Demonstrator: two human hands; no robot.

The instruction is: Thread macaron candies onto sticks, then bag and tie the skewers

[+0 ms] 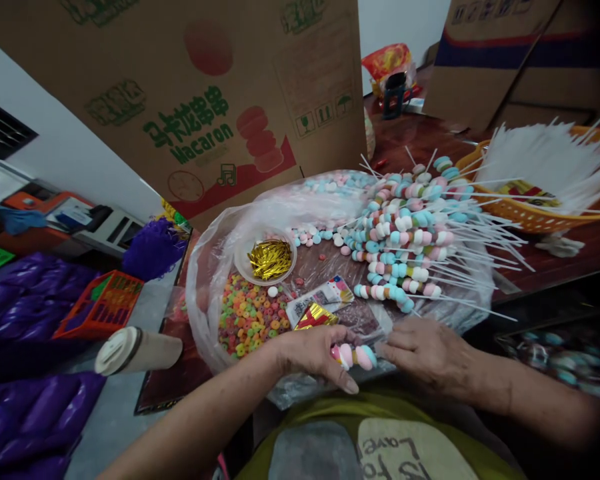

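My left hand (316, 353) is closed on a short candy skewer (356, 356) of pink, white and blue marshmallow pieces, held low in front of my body. My right hand (427, 352) lies just right of it, fingers curled toward the skewer's end; whether it grips the stick is hidden. Beyond my hands, a pile of finished candy skewers (409, 230) with white sticks lies on a clear plastic sheet (207, 267). Colourful ring candies (249, 315) sit left of my left hand.
A small bowl of gold twist ties (270, 259) and printed wrappers (320, 301) lie on the sheet. An orange basket (527, 215) of white sticks stands at the right. A large Macaron carton (205, 100) rises behind. A tipped cup (137, 350) and purple bags (25, 300) are left.
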